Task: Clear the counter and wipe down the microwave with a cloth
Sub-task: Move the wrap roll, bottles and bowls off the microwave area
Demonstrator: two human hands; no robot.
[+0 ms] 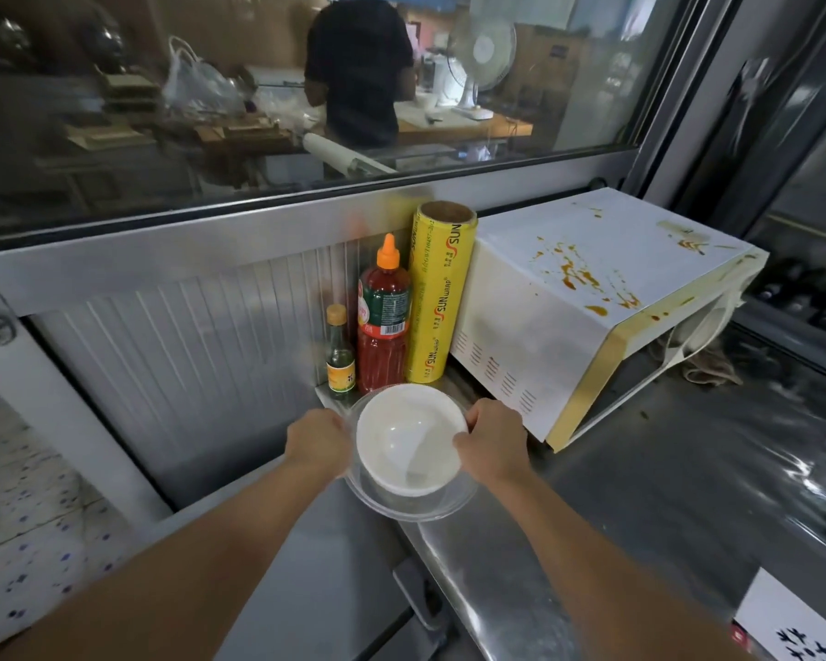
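Stainless steel counter (640,469) across the lower right of the frame, shiny and reflective, ending at a ribbed metal panel (187,350) in the left centre. Speckled floor (29,517) at lower left. Wide glass window (211,112) over the upper half, with a person in a dark shirt (358,73) and one white fan (482,64) behind it.

One white microwave (592,298) at right centre, top streaked with orange-brown sauce, door frame yellowed. One crumpled cloth (706,367) just beyond its front, right of centre. Three containers lined up against the panel at frame centre: one small green bottle (339,355), one red sauce bottle (383,317) with an orange cap, one yellow roll of cling wrap (442,298) standing upright, touching the microwave's side.

Two bowls at lower centre: one white bowl (411,441) nested inside one clear bowl (430,505), both blurred. Left hand (318,443) curled on the left rim, right hand (492,441) gripping the right rim, thumb over the white bowl's edge. Cannot tell whether the bowls touch the counter. One white printed sheet (792,622) at lower right corner.
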